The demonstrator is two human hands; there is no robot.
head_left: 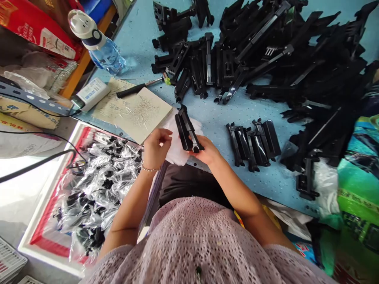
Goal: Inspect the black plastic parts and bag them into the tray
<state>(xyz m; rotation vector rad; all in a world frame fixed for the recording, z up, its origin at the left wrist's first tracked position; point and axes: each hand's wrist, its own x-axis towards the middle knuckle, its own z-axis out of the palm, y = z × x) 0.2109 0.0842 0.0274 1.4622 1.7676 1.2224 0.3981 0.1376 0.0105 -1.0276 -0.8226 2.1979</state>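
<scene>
My right hand (208, 150) holds a pair of long black plastic parts (186, 132) side by side over the table's front edge. Beside it on the left is my left hand (156, 146), its fingers curled in a pinch; whatever they hold, if anything, is too small to make out. Beneath the parts lies a stack of thin clear plastic bags (177, 154). A cardboard sheet (154, 114) sprinkled with tiny pieces lies just beyond my left hand. To the right, several similar black parts (253, 144) stand in a row.
A large heap of black parts (266, 51) covers the back and right of the blue table (211, 112). At the left stand a water bottle (103, 49), a white box (93, 94) and a black-handled screwdriver (133, 90). Below, a white crate (31, 234) holds bagged parts.
</scene>
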